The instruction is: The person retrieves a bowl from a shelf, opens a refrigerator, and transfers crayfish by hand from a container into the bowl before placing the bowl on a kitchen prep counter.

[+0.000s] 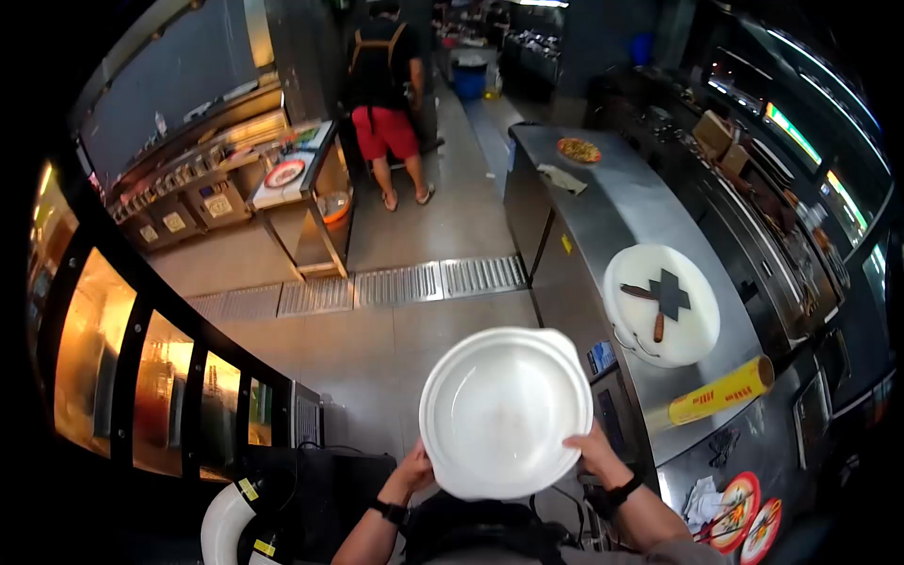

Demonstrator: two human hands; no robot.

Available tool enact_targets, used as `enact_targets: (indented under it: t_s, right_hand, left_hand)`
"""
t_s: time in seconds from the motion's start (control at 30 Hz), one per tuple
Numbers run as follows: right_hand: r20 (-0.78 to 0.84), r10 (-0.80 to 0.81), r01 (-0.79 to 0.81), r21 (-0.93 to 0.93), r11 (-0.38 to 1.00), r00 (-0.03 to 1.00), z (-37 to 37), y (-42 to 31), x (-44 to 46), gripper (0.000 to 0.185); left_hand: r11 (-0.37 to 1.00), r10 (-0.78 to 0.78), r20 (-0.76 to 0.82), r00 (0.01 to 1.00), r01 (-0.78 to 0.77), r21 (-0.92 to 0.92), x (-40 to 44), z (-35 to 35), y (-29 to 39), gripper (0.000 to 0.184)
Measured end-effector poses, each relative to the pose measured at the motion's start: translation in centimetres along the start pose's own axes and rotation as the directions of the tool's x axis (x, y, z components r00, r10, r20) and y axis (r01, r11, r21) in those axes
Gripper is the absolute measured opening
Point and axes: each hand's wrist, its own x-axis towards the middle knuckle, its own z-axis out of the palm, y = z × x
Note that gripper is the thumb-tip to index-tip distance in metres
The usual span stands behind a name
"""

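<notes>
White, round, wide-rimmed bowl (506, 410), glossy, plastic or ceramic (the sheen does not settle which): between both hands, mouth upward. Left hand (414, 469) grasps the near-left edge; right hand (595, 449) grasps the near-right edge, thumb over the rim. Opposed holds, probably to share the weight and keep it level.

Right of the grip: long grey steel counter (650, 202). On it, thick round white chopping board (687, 341), bearing two dark-bladed, wooden-handled cleavers (672, 297), laid flat and overlapping, presumably so no edge stands up. Just nearer the grip than the board's far rim: yellow cylindrical roll (720, 389), red-lettered, on its side; lettering not legible.

Hidden: the bowl's underside and the fingers beneath it. Cut off: both forearms, at the lower border. Hard to make out: beyond the grip, the hands of a person in red shorts (381, 132), back turned.
</notes>
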Motion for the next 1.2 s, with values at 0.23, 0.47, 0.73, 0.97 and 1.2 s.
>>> enact_targets:
  t_s: [0.23, 0.47, 0.73, 0.97, 1.2]
  right_hand:
    - [-0.069, -0.075, 0.069, -0.086, 0.994, 0.995, 1.1, -9.0, 17.7, 0.081]
    - [-0.048, -0.014, 0.017, 0.058, 0.998, 0.999, 1.3, -16.6, 40.4, 0.082]
    - [0.077, 0.052, -0.054, 0.027, 0.998, 0.996, 5.5, -24.3, 74.9, 0.072]
    - [-0.023, 0.005, -0.007, -0.089, 0.996, 1.0, 7.1, -34.6, 97.5, 0.077]
    - [-0.1, -0.001, 0.003, 0.018, 1.0, 0.995, 5.2, -44.5, 120.1, 0.08]
  left_hand:
    - [1.0, -0.004, 0.082, 0.997, 0.004, -0.01, 19.6, -3.2, 12.6, 0.086]
    - [0.997, 0.031, 0.003, 1.0, -0.031, 0.073, 40.3, -4.1, 27.0, 0.08]
    - [0.968, 0.247, -0.133, 0.96, -0.239, 0.073, 60.4, -11.2, 45.6, 0.076]
    - [0.985, 0.164, 0.031, 0.986, -0.163, -0.053, 83.4, -16.4, 60.8, 0.07]
    - [0.995, -0.078, 0.116, 0.99, 0.07, 0.076, 109.9, -19.7, 74.6, 0.093]
